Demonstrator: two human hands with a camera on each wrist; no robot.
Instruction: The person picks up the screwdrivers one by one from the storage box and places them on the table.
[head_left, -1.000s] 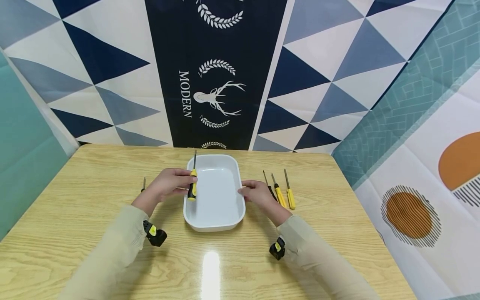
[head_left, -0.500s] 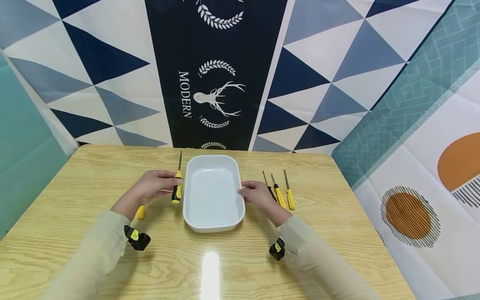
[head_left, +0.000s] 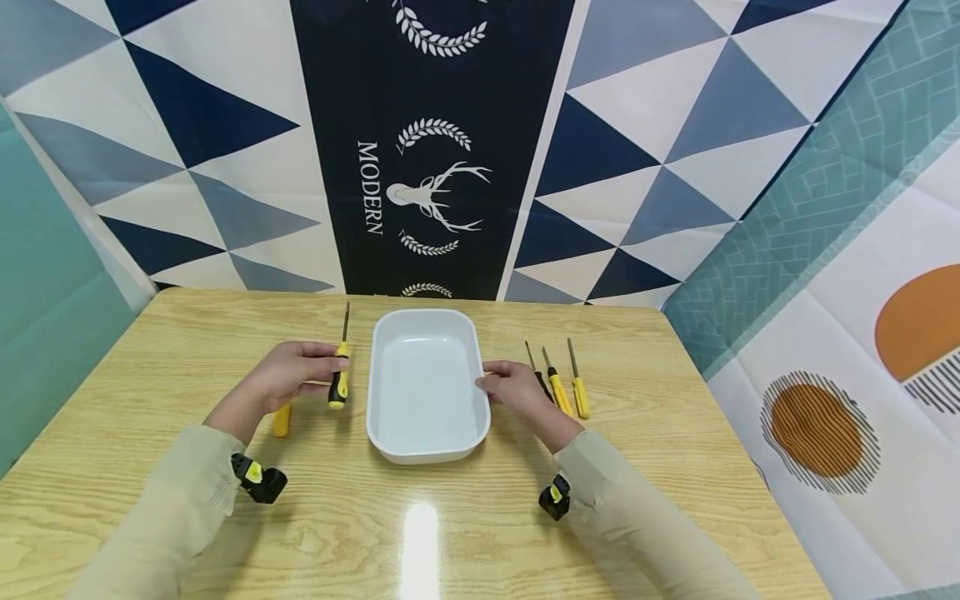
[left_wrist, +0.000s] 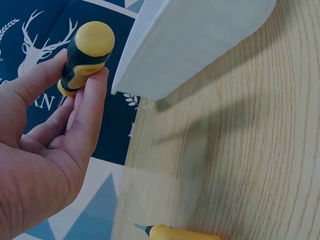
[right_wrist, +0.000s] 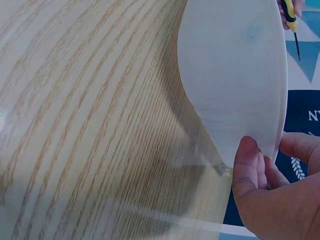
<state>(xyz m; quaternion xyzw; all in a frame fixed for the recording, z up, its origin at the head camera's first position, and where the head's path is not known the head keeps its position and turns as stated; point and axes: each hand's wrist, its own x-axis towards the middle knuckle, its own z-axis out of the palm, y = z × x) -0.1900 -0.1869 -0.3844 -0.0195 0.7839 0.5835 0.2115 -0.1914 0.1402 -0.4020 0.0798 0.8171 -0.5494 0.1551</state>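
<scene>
My left hand [head_left: 288, 375] pinches a screwdriver [head_left: 340, 375] by its yellow-and-black handle, between thumb and fingers. The shaft points away toward the wall, and the tool hangs above the table just left of a white rectangular tray [head_left: 429, 400]. In the left wrist view, the handle's yellow butt end [left_wrist: 95, 38] faces the camera. On the tray's right side, my right hand [head_left: 517, 390] grips the rim. The right wrist view shows its thumb and fingers on either side of the tray wall [right_wrist: 230, 65]. Nothing lies inside the tray.
A yellow-handled screwdriver [head_left: 281, 419] lies on the table beneath my left wrist, partly hidden. Right of the tray lie a black screwdriver [head_left: 542, 383], a yellow-and-black one [head_left: 558, 390] and a yellow one [head_left: 581, 397]. A patterned cloth wall [head_left: 427, 150] stands behind the table.
My left hand has moved left with the screwdriver, from over the tray's left rim to beside it. The yellow handle under that wrist has come into view. My right hand and the tray stay put.
</scene>
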